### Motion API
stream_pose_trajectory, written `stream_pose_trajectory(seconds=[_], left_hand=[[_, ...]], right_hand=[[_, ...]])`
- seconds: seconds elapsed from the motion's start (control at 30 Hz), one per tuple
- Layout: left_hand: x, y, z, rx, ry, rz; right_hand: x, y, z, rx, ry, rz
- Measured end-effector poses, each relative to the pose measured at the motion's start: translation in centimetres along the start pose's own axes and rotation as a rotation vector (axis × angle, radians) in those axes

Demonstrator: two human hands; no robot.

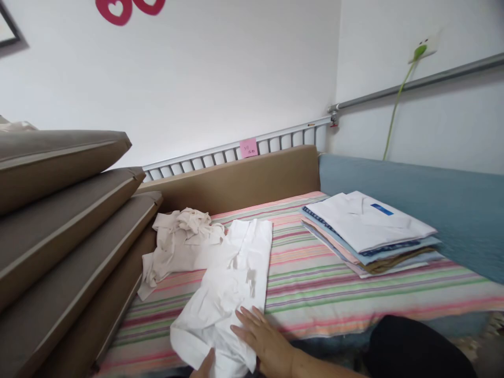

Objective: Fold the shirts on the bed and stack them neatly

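So two bare hands are working over one white garment [224,299], which is lying on the striped sheet [311,299], low and a bit left of centre in the head view. Its near end is looking rumpled, while a longer, smoother part is stretching away toward the beige backboard [244,184]. The right hand [271,341] is coming in from the lower right, palm down, fingers spreading and pointing up and to the left across the garment's near right edge. It's not clenching anything, just resting open on the cloth. The left hand [205,366] is mostly hiding below the bottom edge, with basically one digit showing against the near edge of the cloth, so nobody's telling whether it's gripping or not. Just beyond and to the left, a crumpled cream cloth [183,236] is bunching up and touching the white garment. Well apart on the right, one stack of folded clothes [368,226] is sitting near the blue side panel [394,184], and the white top piece is showing one blue label [381,209]. At least three brown cushions [79,210] are piling up along the left side. One pink note [248,147] is hanging on the white radiator [220,156], and two red heart cutouts [118,9] are decorating the wall above.
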State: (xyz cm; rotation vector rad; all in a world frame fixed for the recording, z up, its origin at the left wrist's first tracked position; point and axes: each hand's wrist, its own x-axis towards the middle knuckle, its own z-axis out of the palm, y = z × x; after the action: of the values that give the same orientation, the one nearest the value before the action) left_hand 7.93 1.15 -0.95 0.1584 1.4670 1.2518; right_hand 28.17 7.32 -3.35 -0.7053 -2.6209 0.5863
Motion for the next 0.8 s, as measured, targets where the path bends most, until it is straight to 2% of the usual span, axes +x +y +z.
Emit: stream_pose_trajectory(seconds=[0.1,0.23,0.33,0.43,0.5,0.57,0.67,0.73,0.8], left_hand=[[-0.3,0.4,0.1,-0.042,-0.033,-0.044],[-2.0,0.8,0.5,-0.1,-0.088,-0.044],[-3.4,1.0,1.6,-0.128,-0.102,-0.011],[-4.3,1.0,2.7,-0.134,-0.115,0.042],[-4.6,1.0,2.5,-0.08,-0.158,0.059],[-4.4,1.4,1.0,0.06,-0.213,0.058],[-2.9,2.8,-3.5,0.433,-0.221,0.093],[-1.2,4.2,-6.9,0.666,-0.111,0.212],[0.9,5.7,-9.3,0.779,0.035,0.41]], right_hand=[[0.7,-0.8,-0.3,0.046,-0.017,-0.003],[0.5,-1.9,-2.6,0.155,-0.029,0.025],[0.3,-2.6,-4.2,0.152,-0.013,0.069],[0.5,-2.7,-4.2,0.131,0.0,0.081],[0.7,-2.5,-3.5,0.144,0.022,0.081],[0.9,-2.2,-2.6,0.16,0.064,0.098],[1.2,-1.7,-2.0,0.187,0.103,0.156],[1.5,-1.6,-2.1,0.239,0.118,0.176],[1.8,-1.6,-2.5,0.307,0.134,0.182]])
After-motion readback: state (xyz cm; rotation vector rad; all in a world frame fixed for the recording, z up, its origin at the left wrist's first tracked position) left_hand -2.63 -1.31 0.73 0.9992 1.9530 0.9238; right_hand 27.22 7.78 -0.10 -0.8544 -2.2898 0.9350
